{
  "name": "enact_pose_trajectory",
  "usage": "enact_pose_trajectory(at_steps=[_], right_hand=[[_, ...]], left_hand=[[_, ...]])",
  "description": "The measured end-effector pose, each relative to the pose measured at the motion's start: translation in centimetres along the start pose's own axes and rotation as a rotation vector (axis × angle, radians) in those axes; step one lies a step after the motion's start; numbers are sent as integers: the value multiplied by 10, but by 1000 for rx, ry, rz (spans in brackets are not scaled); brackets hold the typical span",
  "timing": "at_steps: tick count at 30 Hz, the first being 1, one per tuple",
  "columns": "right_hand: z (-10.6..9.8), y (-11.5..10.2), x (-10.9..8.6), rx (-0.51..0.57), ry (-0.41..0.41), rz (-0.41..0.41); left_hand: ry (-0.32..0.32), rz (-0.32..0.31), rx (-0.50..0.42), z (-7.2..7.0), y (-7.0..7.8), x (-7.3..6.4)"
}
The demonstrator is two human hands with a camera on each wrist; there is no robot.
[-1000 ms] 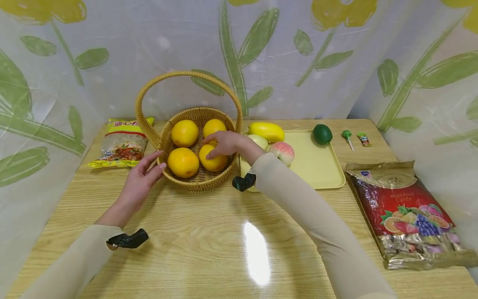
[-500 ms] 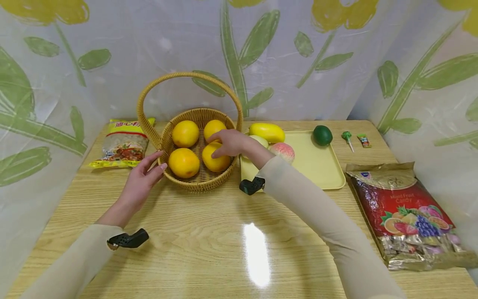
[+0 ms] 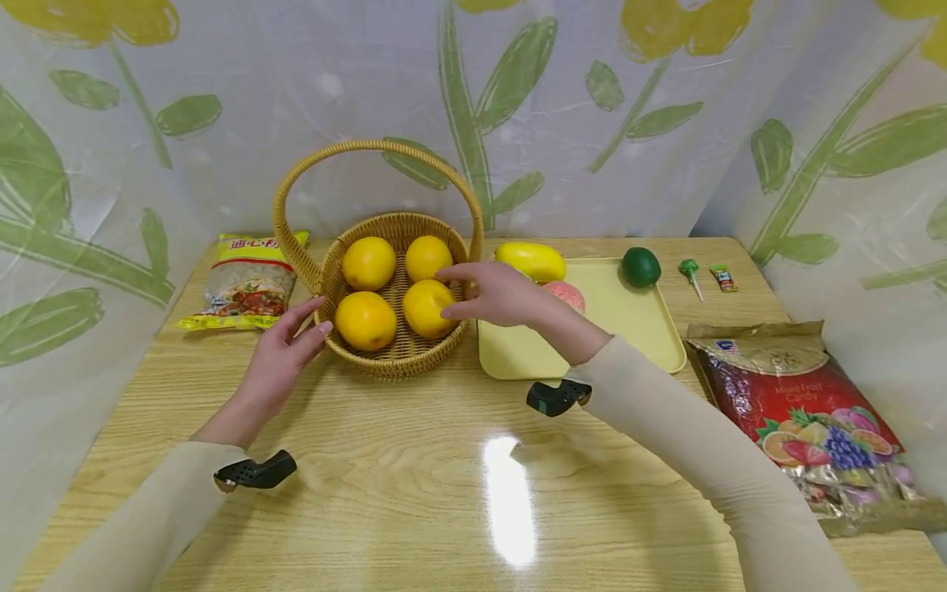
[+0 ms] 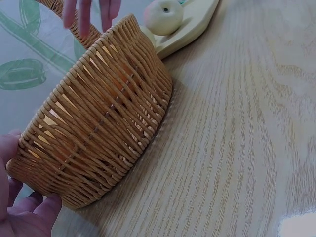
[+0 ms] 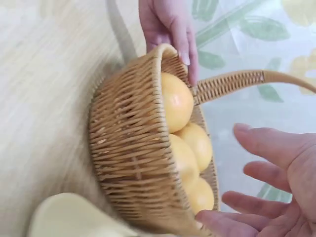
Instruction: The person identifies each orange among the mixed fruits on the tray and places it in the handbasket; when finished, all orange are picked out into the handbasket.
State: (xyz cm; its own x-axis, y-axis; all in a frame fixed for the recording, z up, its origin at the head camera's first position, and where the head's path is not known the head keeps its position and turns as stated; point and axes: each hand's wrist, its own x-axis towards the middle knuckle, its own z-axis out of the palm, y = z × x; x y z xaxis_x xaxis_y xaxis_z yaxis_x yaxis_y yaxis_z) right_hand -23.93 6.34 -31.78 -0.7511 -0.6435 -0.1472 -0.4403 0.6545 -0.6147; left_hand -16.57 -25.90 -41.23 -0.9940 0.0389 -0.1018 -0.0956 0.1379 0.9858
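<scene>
Several oranges (image 3: pixel 366 321) lie in a round wicker basket (image 3: pixel 395 366) with a tall arched handle (image 3: pixel 370 145). My left hand (image 3: pixel 277 353) holds the basket's left side. In the left wrist view its thumb is at the rim and the fingers lie against the outer wall. My right hand (image 3: pixel 518 300) hovers over the basket's right rim, its fingers spread with nothing between them. Its fingertips are close to the front right orange (image 3: pixel 429 309). In the right wrist view, a gap shows between the right thumb and the fruit.
Right of the basket, a pale yellow tray (image 3: pixel 629 337) bears a yellow fruit (image 3: pixel 531 261), a pink peach (image 3: pixel 565 296) and a dark green fruit (image 3: pixel 640 267). Beyond are a lollipop (image 3: pixel 691 275), a small candy (image 3: pixel 723 278) and a large candy bag (image 3: pixel 799 411). A food packet (image 3: pixel 247 284) lies left.
My right hand has let go of the front right orange and drawn back to the right. That orange sits slightly farther right in the basket. My left hand has stayed in place.
</scene>
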Motion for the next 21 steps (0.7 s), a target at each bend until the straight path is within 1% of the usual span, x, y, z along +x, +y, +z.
enact_pose_trajectory(at_steps=[4, 6, 11, 16, 21], right_hand=[[3, 19, -22, 184, 58, 35], [5, 28, -35, 266, 75, 39], [6, 51, -71, 409, 130, 61], [1, 70, -106, 499, 191, 107], [-1, 88, -138, 469, 244, 159]], left_hand=[[4, -2, 3, 1, -2, 1], [4, -3, 2, 1, -2, 2], [-1, 1, 0, 2, -1, 4], [4, -4, -11, 2, -2, 5], [3, -8, -2, -1, -3, 4]])
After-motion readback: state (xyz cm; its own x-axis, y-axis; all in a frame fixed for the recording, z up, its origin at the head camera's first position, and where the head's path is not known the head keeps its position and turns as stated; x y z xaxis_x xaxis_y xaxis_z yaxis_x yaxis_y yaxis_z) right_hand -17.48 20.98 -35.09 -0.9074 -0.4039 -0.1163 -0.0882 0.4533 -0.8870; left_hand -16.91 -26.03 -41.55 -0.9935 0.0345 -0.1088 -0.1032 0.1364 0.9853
